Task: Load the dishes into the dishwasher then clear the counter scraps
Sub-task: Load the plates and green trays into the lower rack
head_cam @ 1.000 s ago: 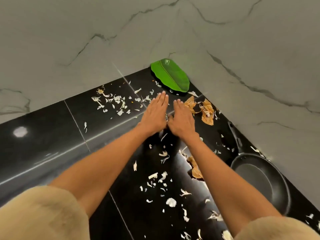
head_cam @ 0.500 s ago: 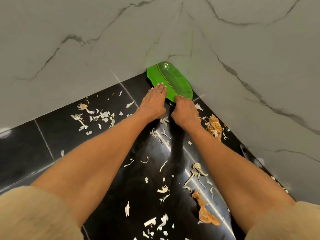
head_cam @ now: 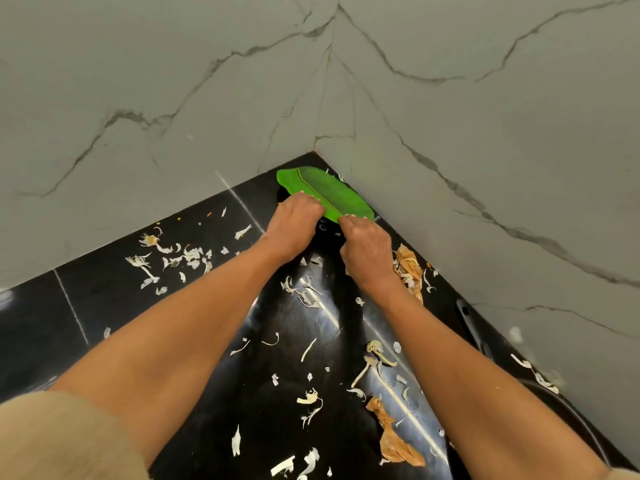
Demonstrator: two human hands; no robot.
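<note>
A green leaf-shaped plate (head_cam: 323, 190) lies in the far corner of the black counter (head_cam: 41, 327), against the marble wall. My left hand (head_cam: 294, 221) has its fingers curled over the plate's near-left edge. My right hand (head_cam: 367, 244) curls its fingers over the plate's near-right end. Both hands are on the plate's rim. White garlic and onion peel scraps (head_cam: 173, 258) lie scattered over the counter, with brown onion skins (head_cam: 408, 266) to the right of my right hand and another brown skin (head_cam: 393, 436) nearer me.
Grey marble walls (head_cam: 485, 168) meet at the corner behind the plate. A black frying pan (head_cam: 568, 410) with its handle (head_cam: 469, 323) lies along the right wall, mostly out of frame. My tan sleeves fill the bottom corners.
Both hands moved forward from the flat counter to the green plate and their fingers curled over its near edge. The view shifted toward the corner, and the pan slid mostly out of frame.
</note>
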